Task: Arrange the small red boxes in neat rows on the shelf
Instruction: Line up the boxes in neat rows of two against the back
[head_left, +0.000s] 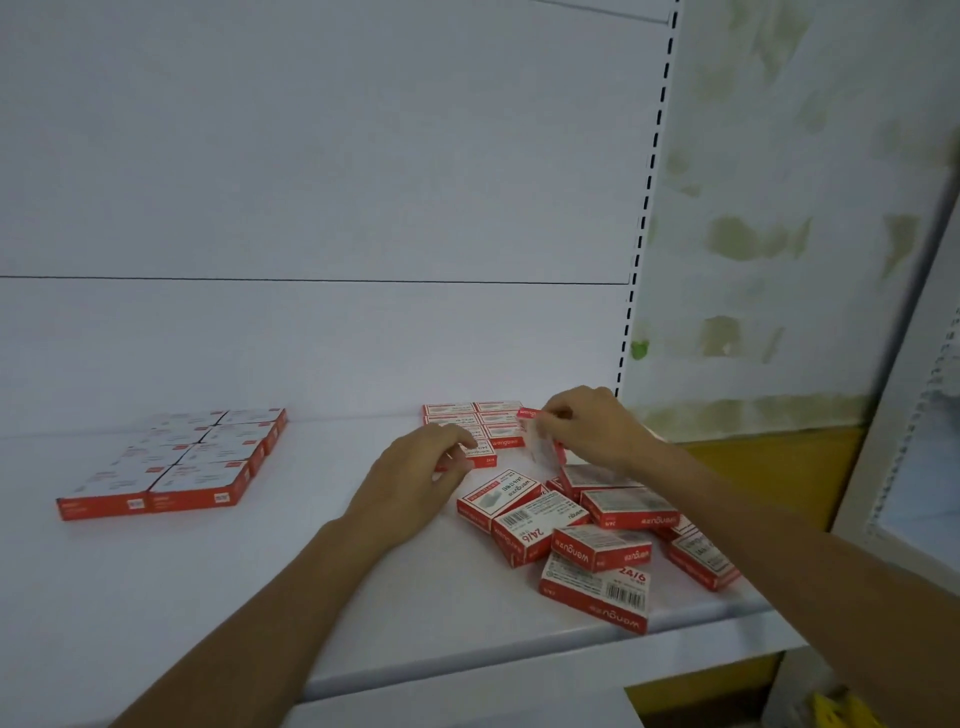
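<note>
Small red boxes (597, 551), white barcoded tops, heaped loose — my right hand (597, 431) pinching one tilted box (540, 447), left hand (415, 478) gripping a row box (485, 460).

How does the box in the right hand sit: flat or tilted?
Tilted: the right hand pinches the box with its broad face raised steeply, unlike the flat rows beside it.

White shelf (234, 597), flat, front edge rounded. Left: block of red boxes (176, 467), two columns by four, lying flat, sides touching. Rear right: second block (475, 415), tidy rows, flat. Front right: loose pile (597, 525), boxes askew, several overlapping. Single box (595, 592) lies close to front edge, slightly turned.
</note>
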